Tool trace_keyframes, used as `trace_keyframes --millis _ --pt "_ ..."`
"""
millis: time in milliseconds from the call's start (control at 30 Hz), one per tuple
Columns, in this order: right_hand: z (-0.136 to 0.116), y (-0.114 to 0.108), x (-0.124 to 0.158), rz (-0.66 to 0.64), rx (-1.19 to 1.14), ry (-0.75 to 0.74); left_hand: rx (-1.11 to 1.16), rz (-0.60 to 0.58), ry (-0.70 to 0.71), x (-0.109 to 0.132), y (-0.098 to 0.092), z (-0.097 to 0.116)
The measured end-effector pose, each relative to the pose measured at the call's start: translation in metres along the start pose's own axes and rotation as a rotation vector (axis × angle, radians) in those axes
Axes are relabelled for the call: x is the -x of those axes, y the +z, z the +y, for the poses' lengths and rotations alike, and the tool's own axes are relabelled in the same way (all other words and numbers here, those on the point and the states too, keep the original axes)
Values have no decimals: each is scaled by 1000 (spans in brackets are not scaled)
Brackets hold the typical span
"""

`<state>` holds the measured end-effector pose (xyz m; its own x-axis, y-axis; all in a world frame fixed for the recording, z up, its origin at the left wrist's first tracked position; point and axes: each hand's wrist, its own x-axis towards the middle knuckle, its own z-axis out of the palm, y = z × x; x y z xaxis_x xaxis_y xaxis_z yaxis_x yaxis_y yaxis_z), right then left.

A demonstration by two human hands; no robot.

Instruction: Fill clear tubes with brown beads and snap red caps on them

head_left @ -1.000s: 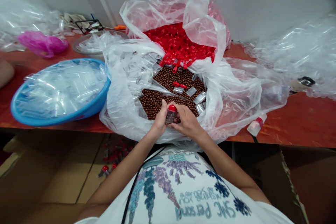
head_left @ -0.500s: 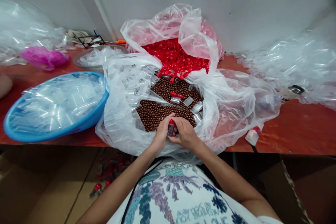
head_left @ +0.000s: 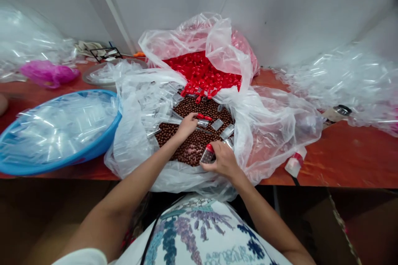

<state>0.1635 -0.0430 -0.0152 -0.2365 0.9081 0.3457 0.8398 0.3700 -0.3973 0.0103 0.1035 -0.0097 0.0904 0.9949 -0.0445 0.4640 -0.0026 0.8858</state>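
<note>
I logged right hand (head_left: 222, 160), fingers clamped on capped vial (head_left: 207, 155) (cap tilted up-right). Empty tube (head_left: 203, 123) lay just right of left hand (head_left: 185, 125); whether that hand gripped anything, I couldn't tell.

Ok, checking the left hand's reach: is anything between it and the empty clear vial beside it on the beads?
Nothing visible. The left hand reaches right up to the clear vial on the brown beads; loose red caps lie just beyond it, not between. The right hand holds a capped vial apart.
</note>
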Motion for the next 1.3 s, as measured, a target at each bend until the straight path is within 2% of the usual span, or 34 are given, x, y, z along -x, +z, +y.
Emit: trace_keyframes --millis 100,167,267,367,433,533,600,667,767,833,933,1133,1300 --pt "9 -2 9 -23 45 52 -188 32 58 -32 -2 6" --pt "16 -4 14 -46 74 56 -225 18 91 -39 0 8" --pt "23 -10 23 -101 101 44 -349 -125 200 -35 7 8" --pt "24 -14 27 -162 103 36 -579 -258 326 -25 14 6" --pt "24 -16 28 -184 97 36 -679 -261 357 -19 15 5" --pt "24 -18 28 -204 82 37 -660 -290 357 -12 7 3" --pt "25 -21 29 -219 70 32 -555 -327 318 -5 -7 0" --pt "26 -26 31 -241 62 36 -461 -371 217 4 -25 -6" --pt "28 -32 33 -283 67 59 -458 -403 -35 20 -51 -19" --pt "28 -35 31 -316 66 50 -415 -398 -211 29 -58 -28" --pt "26 -35 24 -375 68 5 -266 -391 -325 38 -45 -36" --pt "24 -41 12 -446 76 -71 -159 -327 -282 37 10 -34" --pt "34 -48 3 -391 56 -96 119 -266 -265 40 32 -36"
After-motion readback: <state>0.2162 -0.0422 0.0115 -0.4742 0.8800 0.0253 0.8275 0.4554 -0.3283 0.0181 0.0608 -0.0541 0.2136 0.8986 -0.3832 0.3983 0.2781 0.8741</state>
